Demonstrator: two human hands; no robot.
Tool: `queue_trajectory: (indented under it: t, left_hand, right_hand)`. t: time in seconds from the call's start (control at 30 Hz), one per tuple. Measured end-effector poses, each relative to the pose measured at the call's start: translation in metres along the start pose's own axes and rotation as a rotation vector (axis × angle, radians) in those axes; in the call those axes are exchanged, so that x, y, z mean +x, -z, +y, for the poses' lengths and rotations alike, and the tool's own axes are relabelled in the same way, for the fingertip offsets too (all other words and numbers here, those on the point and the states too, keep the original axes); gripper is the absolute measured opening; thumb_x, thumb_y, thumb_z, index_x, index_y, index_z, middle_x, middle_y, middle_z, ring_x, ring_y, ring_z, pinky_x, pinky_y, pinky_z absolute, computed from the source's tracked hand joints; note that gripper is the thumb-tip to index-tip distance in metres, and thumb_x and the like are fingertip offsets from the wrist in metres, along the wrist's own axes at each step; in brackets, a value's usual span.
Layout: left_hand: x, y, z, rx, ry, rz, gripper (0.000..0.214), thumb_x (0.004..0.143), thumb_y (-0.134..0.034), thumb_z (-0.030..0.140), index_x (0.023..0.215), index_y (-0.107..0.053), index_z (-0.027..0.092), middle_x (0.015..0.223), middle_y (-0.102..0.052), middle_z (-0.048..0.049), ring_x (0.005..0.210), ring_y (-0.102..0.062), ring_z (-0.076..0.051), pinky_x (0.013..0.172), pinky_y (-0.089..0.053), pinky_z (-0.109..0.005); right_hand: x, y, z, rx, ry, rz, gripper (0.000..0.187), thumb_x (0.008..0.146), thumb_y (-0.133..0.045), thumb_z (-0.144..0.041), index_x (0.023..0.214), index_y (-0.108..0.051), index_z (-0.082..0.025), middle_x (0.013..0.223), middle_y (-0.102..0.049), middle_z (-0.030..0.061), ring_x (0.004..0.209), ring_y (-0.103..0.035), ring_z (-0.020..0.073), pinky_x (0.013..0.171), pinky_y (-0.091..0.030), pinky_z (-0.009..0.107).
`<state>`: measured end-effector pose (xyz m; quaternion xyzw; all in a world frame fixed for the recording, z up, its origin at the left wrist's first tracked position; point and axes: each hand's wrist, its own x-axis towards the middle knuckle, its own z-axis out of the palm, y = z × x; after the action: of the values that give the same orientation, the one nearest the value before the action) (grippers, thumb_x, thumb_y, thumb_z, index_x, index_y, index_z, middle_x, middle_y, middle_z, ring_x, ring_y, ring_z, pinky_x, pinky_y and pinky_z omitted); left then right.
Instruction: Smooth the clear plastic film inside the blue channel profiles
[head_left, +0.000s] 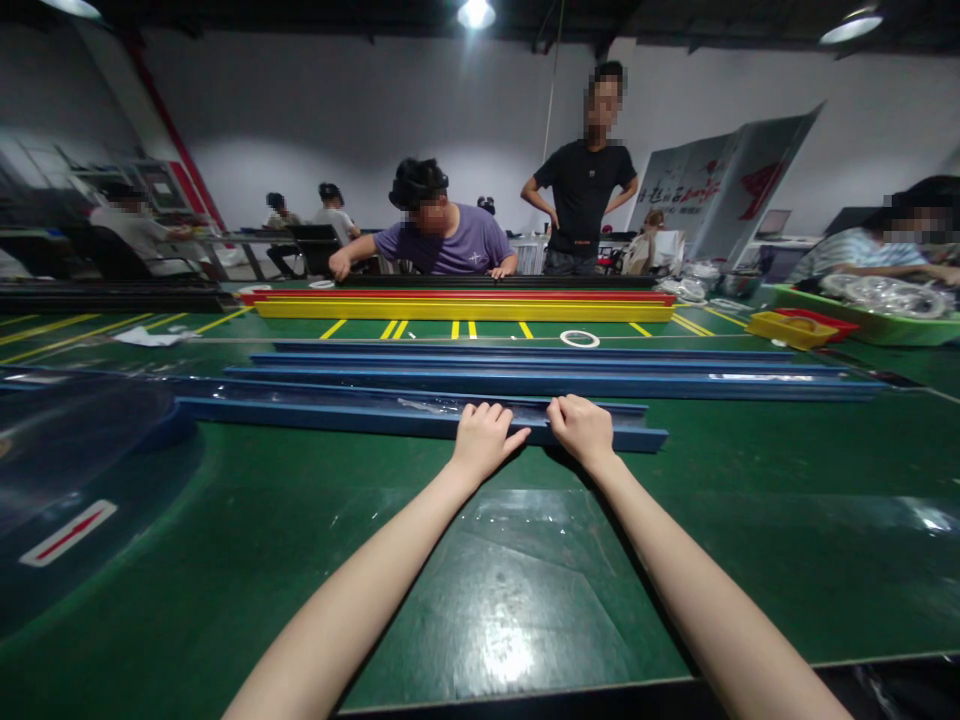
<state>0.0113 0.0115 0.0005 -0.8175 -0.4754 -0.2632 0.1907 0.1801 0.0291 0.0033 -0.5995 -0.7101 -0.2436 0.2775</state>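
A long blue channel strip lies lengthwise across the green table in front of me, with clear film visible inside it. Both my hands are at its right part, a short gap apart. My left hand has its fingers bent over the near wall, its thumb sticking out to the right. Closed at the same wall, my right hand has its fingers curled inward; their tips are hidden. Behind this strip lie more blue channel strips, parallel and close together.
A dark, glossy round-ended sheet with an arrow label covers the left side. Farther back are yellow strips, red strips, a white ring, a yellow tray and a green tray. Co-workers sit and stand beyond.
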Motion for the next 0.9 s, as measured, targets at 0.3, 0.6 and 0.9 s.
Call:
queue_trajectory:
  t: [0.3, 0.6, 0.9]
  left_hand:
    - [0.0, 0.002, -0.001, -0.008, 0.001, 0.006, 0.034, 0.082, -0.037, 0.046, 0.08, -0.056, 0.018, 0.078, -0.059, -0.0051, 0.077, -0.049, -0.019, 0.067, -0.029, -0.032]
    - [0.0, 0.002, -0.001, -0.02, -0.01, 0.017, 0.032, 0.082, -0.038, 0.045, 0.079, -0.056, 0.018, 0.079, -0.058, -0.006, 0.077, -0.049, -0.02, 0.068, -0.029, -0.032]
    - [0.0, 0.002, 0.0, -0.012, -0.034, 0.024, 0.035, 0.082, -0.036, 0.047, 0.079, -0.056, 0.018, 0.078, -0.057, -0.0058, 0.077, -0.049, -0.02, 0.068, -0.029, -0.033]
  right_hand:
    - [0.003, 0.002, 0.003, -0.004, 0.019, -0.019, 0.038, 0.08, -0.032, -0.029, 0.054, -0.057, -0.016, 0.058, -0.058, 0.0037, 0.052, -0.047, 0.009, 0.049, -0.018, 0.024]
    - [0.003, 0.002, 0.006, -0.012, 0.044, -0.012, 0.038, 0.08, -0.032, -0.028, 0.054, -0.057, -0.016, 0.057, -0.058, 0.0038, 0.052, -0.047, 0.0094, 0.05, -0.02, 0.024]
    - [-0.004, 0.007, 0.033, -0.05, -0.017, -0.025, 0.037, 0.078, -0.035, -0.029, 0.051, -0.056, -0.016, 0.057, -0.059, 0.0037, 0.05, -0.046, 0.0098, 0.049, -0.02, 0.025]
